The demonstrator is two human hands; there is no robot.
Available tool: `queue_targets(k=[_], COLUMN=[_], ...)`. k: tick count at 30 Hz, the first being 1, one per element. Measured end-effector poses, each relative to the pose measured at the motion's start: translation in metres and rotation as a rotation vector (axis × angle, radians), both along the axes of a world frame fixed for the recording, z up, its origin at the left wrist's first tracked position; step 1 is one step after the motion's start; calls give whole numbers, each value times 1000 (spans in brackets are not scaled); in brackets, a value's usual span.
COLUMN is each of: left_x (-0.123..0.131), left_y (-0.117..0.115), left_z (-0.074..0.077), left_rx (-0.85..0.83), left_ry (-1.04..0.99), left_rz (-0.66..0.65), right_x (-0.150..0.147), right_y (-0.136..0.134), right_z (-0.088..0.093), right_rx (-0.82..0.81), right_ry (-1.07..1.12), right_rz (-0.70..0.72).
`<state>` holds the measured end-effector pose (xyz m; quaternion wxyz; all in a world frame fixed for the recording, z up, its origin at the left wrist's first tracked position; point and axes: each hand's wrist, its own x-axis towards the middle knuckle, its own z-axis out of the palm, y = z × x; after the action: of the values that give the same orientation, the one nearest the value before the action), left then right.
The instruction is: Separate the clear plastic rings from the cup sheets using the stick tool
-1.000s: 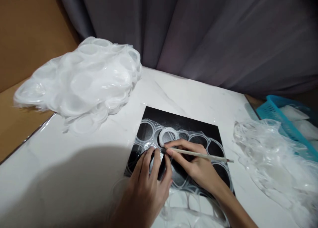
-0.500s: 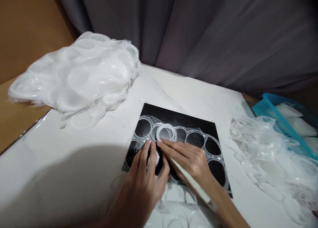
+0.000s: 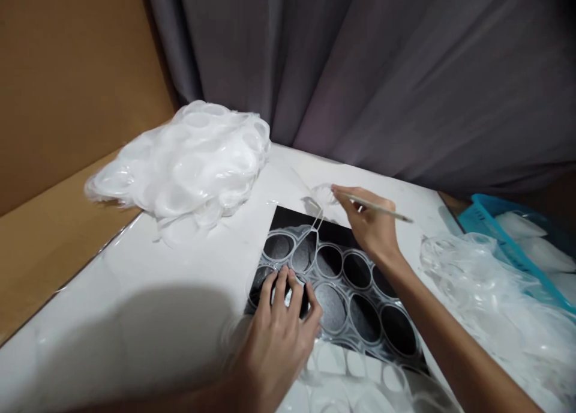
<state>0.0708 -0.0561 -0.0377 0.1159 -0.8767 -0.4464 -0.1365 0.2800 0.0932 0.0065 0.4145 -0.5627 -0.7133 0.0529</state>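
My left hand [image 3: 282, 323] lies with spread fingers on a clear plastic sheet [image 3: 350, 288] full of round cut-outs, pressing it over a black board [image 3: 290, 217]. Some of the sheet hangs past the board's near edge. Beyond the board's far edge, my right hand [image 3: 371, 224] is closed around a slender pale pen-like tool [image 3: 386, 209]; its tip is hard to make out. A thin plastic loop [image 3: 317, 217], blurred, stretches between the sheet and the fingertips of this hand. Whether it is cut loose from the sheet, I cannot tell.
A big heap of white translucent plastic rings [image 3: 189, 161] stands at the back left of the white table [image 3: 180, 281]. Clear plastic scraps [image 3: 486, 293] pile up on the right, beside a blue basket [image 3: 492, 221] with white packets. A grey curtain [image 3: 360, 71] hangs behind.
My right hand has lifted off the sheet and moved away and to the right, drawing the plastic loop out. The left hand stays on the sheet. The view has shifted slightly.
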Motion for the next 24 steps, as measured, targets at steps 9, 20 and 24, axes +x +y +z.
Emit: queue_targets(k=[9,20,24], left_x=[-4,-2,-1], left_y=[1,-8,-11], left_z=[-9,-9,-9], left_rx=[-29,119,40], left_ry=[-63,-98,-81], left_rz=[-88,-46,173], right_x=[-38,-62,-48], right_y=[-58,-79,-77], right_z=[4,-27,-23], right_rx=[-109,-355,45], right_ry=[-77,277,156], right_rz=[357,240,58])
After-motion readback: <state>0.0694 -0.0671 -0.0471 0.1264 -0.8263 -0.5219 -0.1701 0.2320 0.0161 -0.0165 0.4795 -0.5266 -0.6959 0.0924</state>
